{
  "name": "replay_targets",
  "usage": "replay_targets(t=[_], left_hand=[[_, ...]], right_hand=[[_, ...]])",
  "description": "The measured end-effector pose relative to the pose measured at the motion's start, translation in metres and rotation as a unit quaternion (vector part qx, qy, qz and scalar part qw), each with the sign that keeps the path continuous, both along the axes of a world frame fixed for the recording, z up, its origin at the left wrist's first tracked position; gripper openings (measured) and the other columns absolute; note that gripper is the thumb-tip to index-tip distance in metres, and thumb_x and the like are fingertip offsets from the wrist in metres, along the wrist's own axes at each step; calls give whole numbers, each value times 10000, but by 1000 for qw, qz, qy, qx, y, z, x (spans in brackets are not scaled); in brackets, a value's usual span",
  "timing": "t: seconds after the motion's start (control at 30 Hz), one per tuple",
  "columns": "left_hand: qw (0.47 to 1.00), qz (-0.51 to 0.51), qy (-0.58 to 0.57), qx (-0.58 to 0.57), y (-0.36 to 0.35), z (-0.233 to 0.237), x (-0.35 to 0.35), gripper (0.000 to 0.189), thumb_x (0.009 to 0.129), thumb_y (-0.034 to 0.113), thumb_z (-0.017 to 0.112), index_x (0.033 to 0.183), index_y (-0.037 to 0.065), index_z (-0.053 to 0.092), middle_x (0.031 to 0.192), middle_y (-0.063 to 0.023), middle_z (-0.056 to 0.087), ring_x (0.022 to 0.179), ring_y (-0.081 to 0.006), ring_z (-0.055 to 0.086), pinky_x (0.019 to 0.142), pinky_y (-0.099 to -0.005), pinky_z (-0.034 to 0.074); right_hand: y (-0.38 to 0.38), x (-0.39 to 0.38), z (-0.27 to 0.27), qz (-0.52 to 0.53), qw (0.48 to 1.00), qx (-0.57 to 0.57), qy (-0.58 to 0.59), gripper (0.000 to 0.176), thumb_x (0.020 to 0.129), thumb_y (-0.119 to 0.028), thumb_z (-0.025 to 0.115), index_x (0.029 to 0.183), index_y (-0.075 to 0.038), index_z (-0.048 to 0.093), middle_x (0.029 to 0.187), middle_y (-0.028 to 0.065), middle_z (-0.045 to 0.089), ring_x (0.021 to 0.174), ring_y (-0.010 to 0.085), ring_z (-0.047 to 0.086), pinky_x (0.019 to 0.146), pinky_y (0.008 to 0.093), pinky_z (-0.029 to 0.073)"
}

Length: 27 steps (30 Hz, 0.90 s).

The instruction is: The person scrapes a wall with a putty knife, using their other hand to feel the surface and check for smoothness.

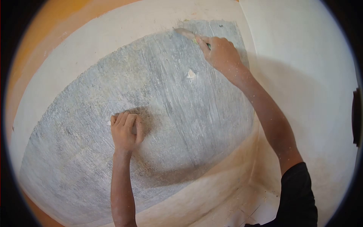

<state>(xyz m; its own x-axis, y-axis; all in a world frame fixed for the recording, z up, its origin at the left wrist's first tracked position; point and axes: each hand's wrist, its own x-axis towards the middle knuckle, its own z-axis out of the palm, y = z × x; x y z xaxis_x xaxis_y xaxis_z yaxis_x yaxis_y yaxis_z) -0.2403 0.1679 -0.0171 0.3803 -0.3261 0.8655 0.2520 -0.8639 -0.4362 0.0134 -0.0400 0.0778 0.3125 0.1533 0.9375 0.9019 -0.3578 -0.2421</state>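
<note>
My right hand (223, 55) is closed round the handle of a putty knife (184, 33), with a bit of green showing by the fingers. Its blade lies at the upper edge of a rough grey wall patch (124, 83), where the grey meets the cream wall. Lower down and to the left, my left hand (124, 130) is curled against the grey surface. A small white bit shows beside its fingers; whatever it grips is hidden. Between the hands, higher up, a white fleck (191, 73) marks the grey.
Cream wall (94, 38) curves round the grey patch, with an orange band (41, 41) beyond it at the left. A pale wall (306, 49) meets it in a corner on the right. At the far right edge is a dark object (356, 117).
</note>
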Motion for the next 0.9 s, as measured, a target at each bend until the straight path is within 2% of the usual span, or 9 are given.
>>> replay_targets(t=[0.13, 0.23, 0.33, 0.4, 0.53, 0.6, 0.7, 0.8, 0.9], left_hand=[[1000, 3, -9, 6, 2, 6, 1, 78, 761, 45, 628, 777, 87, 565, 706, -46, 548, 663, -220, 525, 682, -339, 336], [1000, 7, -1, -6, 1, -2, -2, 74, 760, 48, 627, 780, 87, 568, 697, -47, 535, 658, -220, 519, 674, -335, 327], [1000, 4, -1, 10, 1, 1, -2, 76, 757, 47, 629, 780, 88, 569, 695, -45, 533, 656, -221, 514, 670, -337, 325], [1000, 1, -2, -4, 1, -1, -4, 81, 750, 48, 633, 784, 87, 571, 697, -44, 534, 661, -220, 518, 678, -335, 332], [1000, 0, -6, 12, 3, 1, -5, 81, 748, 49, 636, 791, 86, 578, 704, -43, 546, 664, -217, 522, 681, -335, 336], [1000, 6, 8, -1, 1, 1, -5, 78, 754, 49, 634, 783, 88, 573, 700, -37, 543, 658, -211, 516, 676, -336, 335], [1000, 15, -7, -6, 2, -4, -4, 79, 753, 52, 635, 782, 91, 573, 706, -34, 550, 666, -204, 524, 678, -333, 336], [1000, 9, -9, 11, -1, 0, -1, 77, 761, 50, 631, 781, 93, 571, 701, -35, 546, 661, -204, 524, 676, -332, 330], [1000, -1, -13, 0, 0, -1, -1, 74, 769, 45, 626, 779, 93, 572, 695, -37, 543, 652, -207, 522, 674, -331, 327]], right_hand=[[0, -2, 11, 26, 999, 1, 21, 335, 1003, -308, 485, 1153, -112, 711, 725, 157, 689, 654, 302, 675, 660, 428, 555], [5, 3, -12, 21, 998, 4, -55, 367, 1010, -366, 470, 1210, -154, 694, 609, 131, 635, 546, 253, 616, 622, 422, 535], [6, 5, 9, 62, 998, -1, 28, 366, 1013, -362, 466, 1215, -156, 691, 615, 135, 638, 550, 253, 621, 609, 410, 538], [6, 1, 15, -8, 1000, -21, 14, 361, 1012, -364, 470, 1218, -163, 690, 620, 133, 642, 552, 259, 624, 600, 407, 537], [2, 1, 4, 19, 1000, -12, 0, 360, 1010, -367, 477, 1204, -158, 698, 626, 133, 646, 551, 270, 625, 605, 418, 537], [2, 6, 19, -45, 996, -11, -71, 370, 1009, -371, 479, 1177, -136, 710, 645, 137, 658, 555, 264, 632, 598, 410, 538], [0, 8, -7, -4, 999, -12, -53, 378, 1008, -383, 473, 1155, -139, 720, 667, 148, 666, 572, 283, 642, 602, 418, 538], [7, 5, 13, -7, 1000, -18, 9, 384, 1005, -390, 475, 1146, -132, 722, 673, 151, 669, 584, 297, 648, 606, 422, 539], [5, 14, 4, -30, 998, -31, -53, 398, 1005, -393, 475, 1142, -113, 722, 659, 148, 662, 580, 289, 647, 604, 419, 539]])
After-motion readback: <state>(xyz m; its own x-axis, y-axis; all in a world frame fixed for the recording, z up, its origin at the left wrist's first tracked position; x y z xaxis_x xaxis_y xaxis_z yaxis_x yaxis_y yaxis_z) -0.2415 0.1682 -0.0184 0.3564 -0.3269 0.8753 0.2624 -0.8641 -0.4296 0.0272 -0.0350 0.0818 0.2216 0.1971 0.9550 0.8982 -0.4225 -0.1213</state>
